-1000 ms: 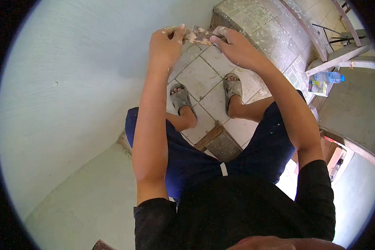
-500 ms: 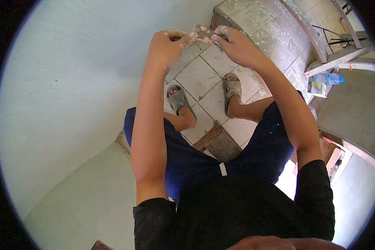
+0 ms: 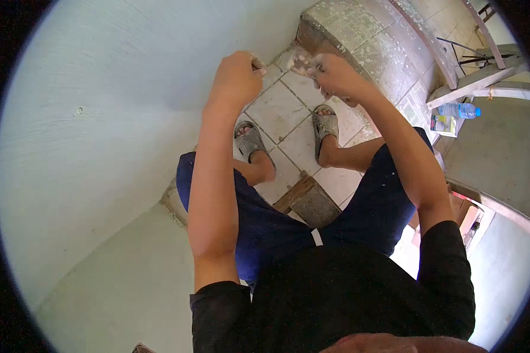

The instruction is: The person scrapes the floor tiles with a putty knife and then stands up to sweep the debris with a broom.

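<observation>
My left hand (image 3: 237,73) is closed close to the pale wall, fingers curled and whitened at the tips. What they hold, if anything, I cannot make out. My right hand (image 3: 335,75) grips a small flat piece (image 3: 301,62), blurred and smeared whitish and brown, above the floor near the tiled step. A gap separates the two hands. Dusty sandals (image 3: 250,140) are on my feet below, on the tiled floor (image 3: 277,112).
The smooth pale wall (image 3: 112,117) curves along my left. A speckled tiled step (image 3: 359,35) rises ahead on the right. Farther right are a wooden frame (image 3: 477,85), a water bottle (image 3: 459,110) and a small box (image 3: 443,125). A worn block (image 3: 315,206) is between my legs.
Both hands were at the flat piece together; now they are apart and somewhat lower. The piece has gone right with my right hand, and my left hand has turned with its back upward.
</observation>
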Demonstrator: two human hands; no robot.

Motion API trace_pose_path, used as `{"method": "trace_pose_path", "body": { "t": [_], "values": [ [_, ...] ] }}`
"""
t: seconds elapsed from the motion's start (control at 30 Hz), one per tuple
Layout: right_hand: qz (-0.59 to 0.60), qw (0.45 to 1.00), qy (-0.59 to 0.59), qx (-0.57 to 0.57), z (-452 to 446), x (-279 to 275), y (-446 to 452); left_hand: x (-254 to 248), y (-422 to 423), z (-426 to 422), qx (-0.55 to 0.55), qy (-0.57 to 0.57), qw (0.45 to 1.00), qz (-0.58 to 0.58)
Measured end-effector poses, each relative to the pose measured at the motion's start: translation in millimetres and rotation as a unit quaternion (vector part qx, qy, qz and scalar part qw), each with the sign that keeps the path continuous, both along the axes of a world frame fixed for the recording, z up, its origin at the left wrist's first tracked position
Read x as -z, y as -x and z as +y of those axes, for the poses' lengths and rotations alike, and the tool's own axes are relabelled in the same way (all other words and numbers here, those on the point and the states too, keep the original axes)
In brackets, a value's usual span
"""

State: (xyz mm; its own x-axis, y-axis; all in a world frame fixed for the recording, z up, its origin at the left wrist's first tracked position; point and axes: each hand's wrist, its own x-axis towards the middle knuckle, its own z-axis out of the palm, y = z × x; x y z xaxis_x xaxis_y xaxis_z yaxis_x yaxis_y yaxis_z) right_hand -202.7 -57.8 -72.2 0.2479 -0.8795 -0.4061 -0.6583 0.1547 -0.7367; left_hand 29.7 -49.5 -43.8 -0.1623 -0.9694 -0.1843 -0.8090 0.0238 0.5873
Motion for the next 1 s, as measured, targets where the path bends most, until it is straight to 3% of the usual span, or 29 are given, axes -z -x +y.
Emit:
{"method": "trace_pose_path", "body": {
  "t": [0.1, 0.17, 0.2, 0.3, 0.37, 0.43, 0.5, 0.53, 0.57, 0.7, 0.8, 0.87, 1.0],
  "values": [
    [0.078, 0.994, -0.065, -0.029, -2.2, 43.5, 0.7, 11.4, -6.3, -5.0, 0.023, 0.028, 0.999, -0.004],
    [0.163, 0.969, 0.115, -0.144, -1.8, 89.4, 6.8, 14.4, -8.8, -8.5, 0.019, 0.002, 0.998, -0.064],
    [0.164, 0.970, 0.113, -0.142, 2.1, 92.7, 2.0, 12.7, -9.8, -8.6, 0.021, 0.000, 0.998, -0.063],
    [0.176, 0.975, 0.002, -0.136, 10.4, 110.2, -9.4, 10.6, -13.0, -9.8, 0.035, -0.018, 0.995, -0.090],
    [0.122, 0.978, -0.151, -0.078, 7.0, 145.2, -12.5, 14.7, -16.7, -5.2, 0.014, 0.014, 0.998, -0.064],
    [0.087, 0.980, -0.125, -0.129, 1.5, 233.4, -8.5, 25.6, -20.9, -2.8, 0.022, 0.001, 0.997, -0.069],
    [0.052, 0.977, -0.095, -0.184, -6.2, 270.4, -21.6, 27.7, -26.4, -1.1, 0.025, -0.011, 0.997, -0.076],
    [-0.093, 0.975, -0.192, 0.065, -3.3, 275.1, -43.3, 26.6, -26.6, 2.9, 0.024, -0.033, 0.997, -0.069],
    [-0.230, 0.881, -0.277, 0.306, 0.1, 282.4, -61.3, 28.5, -26.3, 7.0, 0.024, -0.060, 0.996, -0.062],
    [-0.290, 0.848, -0.266, 0.354, -9.7, 337.5, -101.9, 56.7, -25.7, 10.7, -0.012, -0.079, 0.995, -0.059],
    [-0.265, 0.817, -0.291, 0.422, -21.2, 397.4, -127.4, 65.5, -21.1, 14.0, -0.025, -0.114, 0.990, -0.074],
    [-0.311, 0.834, -0.181, 0.418, -33.4, 442.5, -141.5, 63.9, -15.6, 10.7, -0.008, -0.098, 0.990, -0.100],
    [-0.345, 0.771, -0.194, 0.500, -51.3, 428.5, -144.5, 71.8, -2.0, 1.2, -0.006, -0.129, 0.988, -0.080]
  ]
}}
